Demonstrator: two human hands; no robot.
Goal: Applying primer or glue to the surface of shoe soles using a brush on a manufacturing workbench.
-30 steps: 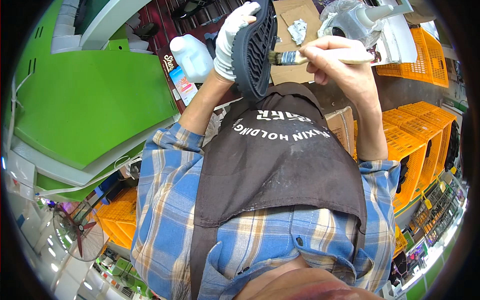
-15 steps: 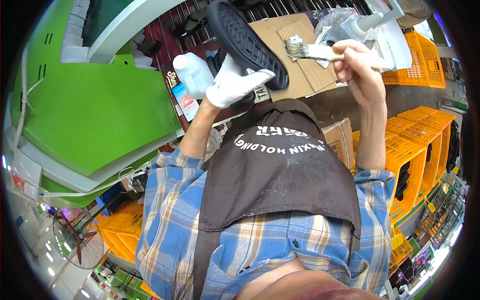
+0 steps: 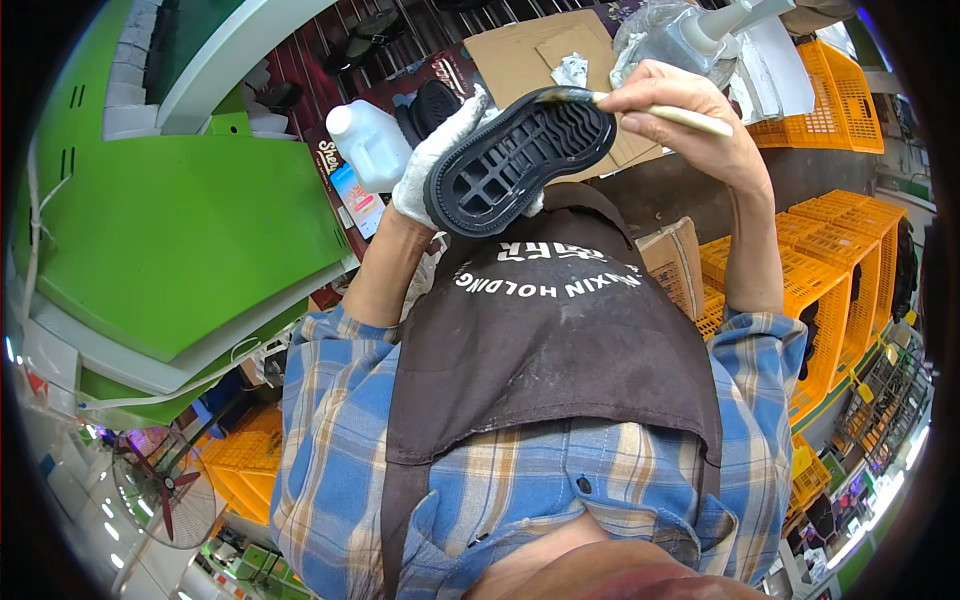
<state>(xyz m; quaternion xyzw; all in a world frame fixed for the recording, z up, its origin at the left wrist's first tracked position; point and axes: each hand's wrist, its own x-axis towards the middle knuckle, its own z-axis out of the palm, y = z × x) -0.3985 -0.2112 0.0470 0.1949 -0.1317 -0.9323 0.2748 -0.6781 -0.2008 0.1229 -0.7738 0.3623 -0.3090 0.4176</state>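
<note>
My left hand (image 3: 424, 168), in a white glove, grips a black shoe sole (image 3: 505, 165) from its left end and underneath. The sole's ribbed, hollow inner side faces me, and most of the gloved fingers are hidden behind it. Bare, my right hand (image 3: 695, 112) pinches a paintbrush (image 3: 566, 96) by its pale handle. The bristles lie against the sole's far rim, towards its right end. Beyond the glove sits another black sole (image 3: 432, 108), partly covered, beside a whitish plastic jug (image 3: 376, 150).
Cardboard sheets (image 3: 505, 58) lie on the bench with a crumpled white tissue (image 3: 570, 70). A translucent spouted bottle (image 3: 685, 48) stands at the far right. Orange crates (image 3: 812, 290) are stacked to my right. A large green machine panel (image 3: 190, 240) takes up the left.
My left hand has turned the sole over, from its tread to its hollow side, and drawn it closer. The brush has moved left from over the cardboard onto the sole's rim.
</note>
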